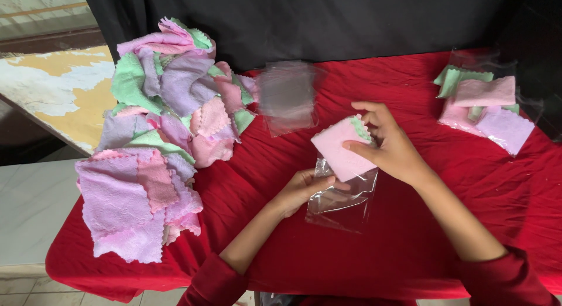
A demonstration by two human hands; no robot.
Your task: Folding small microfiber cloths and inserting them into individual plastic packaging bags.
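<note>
Red sleeves [216, 282], red tablecloth [410, 247], black backdrop [328, 19], pale tiled floor [29, 206]

Soft, even daylight is falling, seemingly from the left; shadows are staying faint. The loose clear plastic sheet [287, 96] is appearing blurred, glare mild.

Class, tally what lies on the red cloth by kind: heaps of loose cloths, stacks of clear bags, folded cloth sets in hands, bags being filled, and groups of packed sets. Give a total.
Heap of loose cloths: 1
Stack of clear bags: 1
Folded cloth set in the right hand: 1
Bag held open by the left hand: 1
Group of packed sets: 1
Total: 5
</note>
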